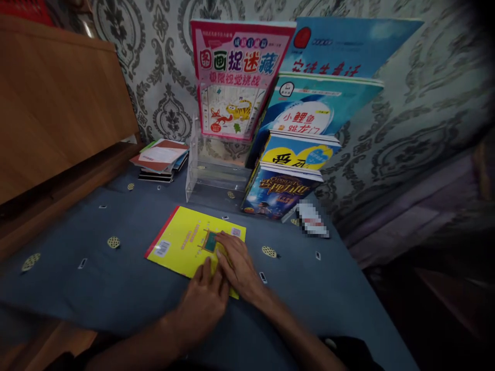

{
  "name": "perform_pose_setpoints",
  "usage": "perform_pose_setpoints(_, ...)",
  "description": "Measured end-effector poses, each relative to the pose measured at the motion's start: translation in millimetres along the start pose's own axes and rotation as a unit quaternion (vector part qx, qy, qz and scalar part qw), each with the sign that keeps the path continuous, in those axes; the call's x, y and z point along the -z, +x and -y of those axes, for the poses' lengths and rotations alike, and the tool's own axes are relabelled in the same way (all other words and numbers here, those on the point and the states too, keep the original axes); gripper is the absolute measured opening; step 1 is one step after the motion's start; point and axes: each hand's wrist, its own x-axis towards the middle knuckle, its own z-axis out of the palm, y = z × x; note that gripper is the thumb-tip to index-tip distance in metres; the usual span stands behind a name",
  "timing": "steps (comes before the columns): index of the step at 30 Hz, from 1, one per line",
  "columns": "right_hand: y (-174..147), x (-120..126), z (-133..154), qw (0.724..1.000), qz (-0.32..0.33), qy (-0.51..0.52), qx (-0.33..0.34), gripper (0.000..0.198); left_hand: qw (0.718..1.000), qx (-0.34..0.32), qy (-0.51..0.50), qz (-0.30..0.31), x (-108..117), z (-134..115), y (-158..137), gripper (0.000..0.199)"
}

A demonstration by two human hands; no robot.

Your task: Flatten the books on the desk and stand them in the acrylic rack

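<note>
A thin yellow book [174,237] with a red spine and a small green chalkboard picture lies on the blue patterned cloth. My left hand [204,296] is at its near edge, fingers bent over the cover with their tips on it; the thumb is hidden. Across the book's right part rests my right hand [240,265], its fingers stretched out over the cover. Between the two hands a bit of the yellow cover shows. The book's near right corner pokes out below my right hand.
Behind stands a clear acrylic rack [192,165] with a pink picture book [235,62]. Beside it, several books rise in steps, a dark blue one [284,190] in front. Left are a stack of booklets [160,157] and a wooden cabinet [65,93]. A blurred-out white item [312,220] lies right.
</note>
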Motion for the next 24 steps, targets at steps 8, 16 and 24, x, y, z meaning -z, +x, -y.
perform_pose_setpoints(8,-5,-5,-5,0.992,0.080,-0.093,0.013,0.038,0.995,-0.016,-0.091,-0.043,19,55,-47,0.032)
perform_pose_setpoints(16,-3,-5,-9,0.987,0.103,-0.123,0.028,0.040,0.981,0.173,-0.036,-0.084,13,97,-103,0.035)
perform_pose_setpoints(24,29,-3,32,0.976,0.204,-0.027,0.075,0.039,0.988,0.122,-0.022,-0.093,18,98,-101,0.035)
